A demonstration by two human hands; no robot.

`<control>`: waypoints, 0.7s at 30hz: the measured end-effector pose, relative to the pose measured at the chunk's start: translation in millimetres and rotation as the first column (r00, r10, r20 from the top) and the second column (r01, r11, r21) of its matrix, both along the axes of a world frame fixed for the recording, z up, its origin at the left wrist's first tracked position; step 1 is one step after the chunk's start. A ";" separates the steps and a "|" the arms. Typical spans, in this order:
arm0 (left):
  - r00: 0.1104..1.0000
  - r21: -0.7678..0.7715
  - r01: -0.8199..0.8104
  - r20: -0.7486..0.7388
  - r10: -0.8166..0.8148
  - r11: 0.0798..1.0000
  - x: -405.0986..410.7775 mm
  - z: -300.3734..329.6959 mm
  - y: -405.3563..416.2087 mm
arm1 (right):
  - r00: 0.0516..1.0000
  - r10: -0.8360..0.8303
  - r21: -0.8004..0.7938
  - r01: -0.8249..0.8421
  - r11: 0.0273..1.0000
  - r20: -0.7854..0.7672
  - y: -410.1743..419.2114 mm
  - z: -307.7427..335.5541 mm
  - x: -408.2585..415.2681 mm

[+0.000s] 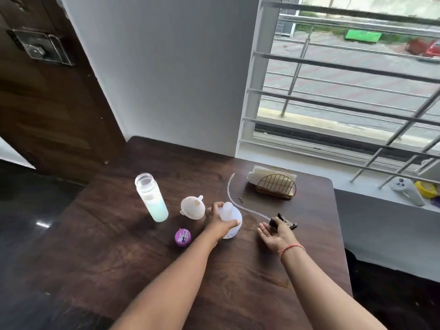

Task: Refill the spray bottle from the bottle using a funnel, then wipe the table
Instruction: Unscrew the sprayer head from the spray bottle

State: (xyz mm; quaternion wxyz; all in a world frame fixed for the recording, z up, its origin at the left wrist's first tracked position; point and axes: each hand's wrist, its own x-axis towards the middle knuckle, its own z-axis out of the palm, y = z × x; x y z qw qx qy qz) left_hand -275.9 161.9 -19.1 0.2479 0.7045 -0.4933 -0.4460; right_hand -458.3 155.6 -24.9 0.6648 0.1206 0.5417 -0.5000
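A white spray bottle (230, 219) stands on the dark wooden table (142, 270) with its top off, and my left hand (217, 222) grips its body. To its right my right hand (276, 233) holds the black spray head (284, 222) low over the table. The head's clear dip tube (232, 189) curves away across the table toward the back. A white funnel (192, 207) lies just left of the spray bottle. Further left stands an uncapped frosted bottle (152, 197) partly filled with pale blue-green liquid. Its purple cap (182, 237) lies in front of the funnel.
A gold wire holder with white napkins (273, 185) sits at the table's back right. The white wall and a barred window run behind the table. On the sill to the right lie a grey controller (406, 190) and a yellow object (426, 189).
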 end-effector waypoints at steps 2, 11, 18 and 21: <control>1.000 0.008 -0.004 0.000 0.004 1.000 -0.1 0.4 1.0 | 1.000 0.016 0.030 -0.015 0.999 -0.020 4.0 0.2 1.6; 0.999 -0.068 0.001 0.053 0.002 0.998 -4.0 3.8 2.4 | 1.000 -0.009 0.211 0.010 0.977 -0.007 7.8 28.3 20.9; 0.995 -0.170 0.030 -0.086 -0.045 0.985 9.9 39.7 -7.2 | 0.924 0.057 0.216 0.028 0.976 -0.377 -1.2 46.2 57.8; 0.986 -0.207 0.016 -0.157 -0.049 0.978 23.2 71.2 -15.6 | 0.837 -0.093 0.064 0.151 0.986 -0.539 -10.6 66.8 79.8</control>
